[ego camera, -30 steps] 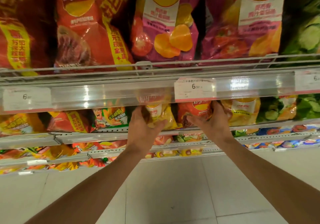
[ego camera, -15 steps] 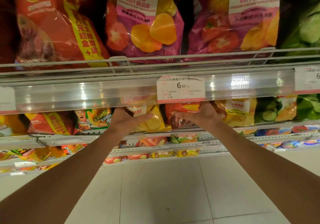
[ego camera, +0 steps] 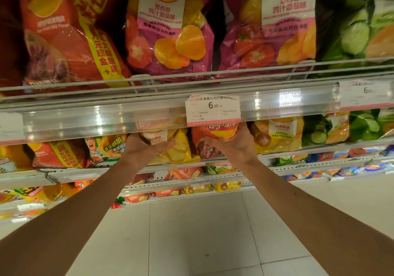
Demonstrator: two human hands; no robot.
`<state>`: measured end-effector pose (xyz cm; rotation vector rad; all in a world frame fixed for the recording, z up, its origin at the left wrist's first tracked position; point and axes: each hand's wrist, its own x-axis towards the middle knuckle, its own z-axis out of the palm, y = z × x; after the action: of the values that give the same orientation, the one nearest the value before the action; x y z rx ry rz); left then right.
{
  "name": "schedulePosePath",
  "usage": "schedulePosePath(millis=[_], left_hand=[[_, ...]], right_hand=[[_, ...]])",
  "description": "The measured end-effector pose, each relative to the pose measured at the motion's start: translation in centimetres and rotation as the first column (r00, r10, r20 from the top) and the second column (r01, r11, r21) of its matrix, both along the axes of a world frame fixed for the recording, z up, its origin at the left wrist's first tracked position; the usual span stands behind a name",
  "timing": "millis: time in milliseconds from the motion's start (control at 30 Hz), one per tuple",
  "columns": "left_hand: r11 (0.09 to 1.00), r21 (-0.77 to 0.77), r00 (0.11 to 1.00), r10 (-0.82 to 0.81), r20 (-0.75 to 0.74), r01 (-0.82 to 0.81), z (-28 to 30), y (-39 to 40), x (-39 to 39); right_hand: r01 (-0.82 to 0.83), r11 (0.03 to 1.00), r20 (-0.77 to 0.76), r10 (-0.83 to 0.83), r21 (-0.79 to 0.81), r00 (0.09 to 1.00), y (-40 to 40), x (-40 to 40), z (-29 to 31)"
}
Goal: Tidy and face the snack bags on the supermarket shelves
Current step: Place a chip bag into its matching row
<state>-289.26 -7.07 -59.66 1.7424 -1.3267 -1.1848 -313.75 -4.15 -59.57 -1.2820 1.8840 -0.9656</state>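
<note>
On the second shelf, just under the price rail, stands a yellow chip bag [ego camera: 179, 148] with a red chip bag [ego camera: 221, 132] right beside it. My left hand [ego camera: 142, 152] grips the yellow bag from its left side, thumb lying across the front. My right hand [ego camera: 238, 148] holds the red bag from its right side, thumb on the front and fingers up along the edge. Both bags face outward and stand upright. Their tops are hidden behind the rail.
Large red [ego camera: 70, 41], purple [ego camera: 170, 37] and green [ego camera: 358, 30] bags fill the upper shelf behind a wire guard. A clear price rail [ego camera: 106, 122] with a 6.50 tag [ego camera: 213, 109] juts out above my hands. More small bags line the lower shelves [ego camera: 191, 186]. Pale floor tiles lie below.
The view has moved closer and slightly left. Both hands stay on their bags under the rail; my left thumb has slid further across the yellow bag's front.
</note>
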Motion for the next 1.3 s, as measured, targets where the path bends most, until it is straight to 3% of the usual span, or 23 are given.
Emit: schedulePosePath(millis=[233, 467, 933, 1067, 1300], left_hand=[[0.999, -0.034, 0.998, -0.012, -0.065, 0.01, 0.5, 0.4, 0.3], [0.996, -0.072, 0.998, 0.057, -0.04, -0.06, 0.9, 1.6, -1.3], [0.975, -0.218, 0.999, 0.034, -0.004, -0.034, 0.5, 2.2, -13.9], [0.975, -0.222, 0.998, 0.012, 0.061, 0.002, -0.2, 2.4, -16.9], [0.976, -0.189, 0.99, 0.123, 0.064, -0.109, -1.6, 2.2, -19.4]], right_hand=[[0.052, 0.997, -0.079, -0.047, 0.054, 0.996, 2.0, 0.4, 1.4], [0.072, 0.992, -0.04, -0.069, 0.102, 0.997, 5.9, -0.8, 1.7], [0.307, 0.935, 0.005, -0.313, 0.178, 0.95, 14.3, -11.5, -0.1], [0.321, 0.932, 0.028, -0.33, 0.166, 0.944, 15.0, -13.1, -0.7], [0.299, 0.942, 0.054, -0.31, 0.155, 0.949, 15.8, -14.3, -1.1]])
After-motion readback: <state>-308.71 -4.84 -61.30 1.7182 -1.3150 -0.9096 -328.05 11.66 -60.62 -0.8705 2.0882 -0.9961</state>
